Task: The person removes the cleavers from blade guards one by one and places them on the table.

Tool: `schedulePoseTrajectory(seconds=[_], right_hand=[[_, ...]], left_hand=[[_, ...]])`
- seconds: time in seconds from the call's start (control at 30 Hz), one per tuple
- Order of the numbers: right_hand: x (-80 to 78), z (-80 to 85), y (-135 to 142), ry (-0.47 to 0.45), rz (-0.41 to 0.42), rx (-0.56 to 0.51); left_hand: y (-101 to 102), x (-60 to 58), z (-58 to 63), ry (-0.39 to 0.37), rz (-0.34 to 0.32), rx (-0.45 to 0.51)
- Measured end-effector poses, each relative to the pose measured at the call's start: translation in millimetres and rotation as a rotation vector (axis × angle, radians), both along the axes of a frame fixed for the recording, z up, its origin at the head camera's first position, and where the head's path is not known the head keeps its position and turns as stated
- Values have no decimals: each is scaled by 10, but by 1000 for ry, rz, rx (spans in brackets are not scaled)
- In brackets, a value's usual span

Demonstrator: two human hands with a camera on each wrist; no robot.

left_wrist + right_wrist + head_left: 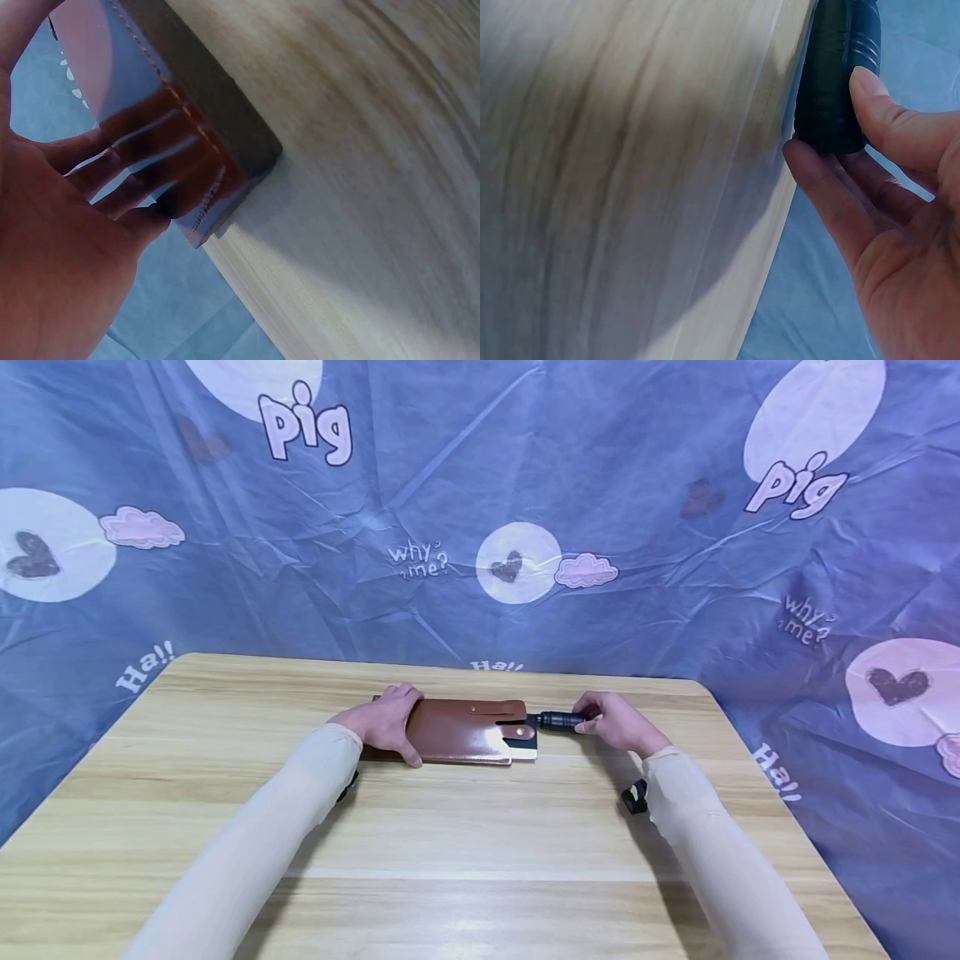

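Note:
A wide brown leather sheath [457, 735] lies across the far part of the table, its mouth to the right. At that mouth shows a short stretch of a broad knife's blade [524, 753], dark above with a bright lower edge; the rest is hidden inside. A strap with a snap [519, 732] crosses there. My left hand [385, 720] holds the sheath's left end, thumb at the near edge, fingers toward the far edge; in the left wrist view its fingertips meet the glossy leather [142, 127]. My right hand [618, 720] pinches the end of the black ridged handle [829, 82].
The wooden table [442, 835] extends toward me in front of the sheath. A blue printed cloth [465, 468] hangs close behind the far edge. Under the right sleeve shows a small black device [635, 796] at the wrist.

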State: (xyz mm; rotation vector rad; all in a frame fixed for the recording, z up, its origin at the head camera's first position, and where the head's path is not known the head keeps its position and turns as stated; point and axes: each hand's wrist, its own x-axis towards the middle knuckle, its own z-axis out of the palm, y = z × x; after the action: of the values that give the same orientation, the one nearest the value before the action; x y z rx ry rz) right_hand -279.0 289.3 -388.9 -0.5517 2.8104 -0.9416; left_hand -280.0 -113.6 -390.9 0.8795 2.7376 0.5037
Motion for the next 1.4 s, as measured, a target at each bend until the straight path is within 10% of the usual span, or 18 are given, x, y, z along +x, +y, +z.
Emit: schedulePoseTrajectory(seconds=[1.4], right_hand=[[40, 68, 61, -19, 4, 23]], left_hand=[[14, 8, 25, -60, 36, -29]])
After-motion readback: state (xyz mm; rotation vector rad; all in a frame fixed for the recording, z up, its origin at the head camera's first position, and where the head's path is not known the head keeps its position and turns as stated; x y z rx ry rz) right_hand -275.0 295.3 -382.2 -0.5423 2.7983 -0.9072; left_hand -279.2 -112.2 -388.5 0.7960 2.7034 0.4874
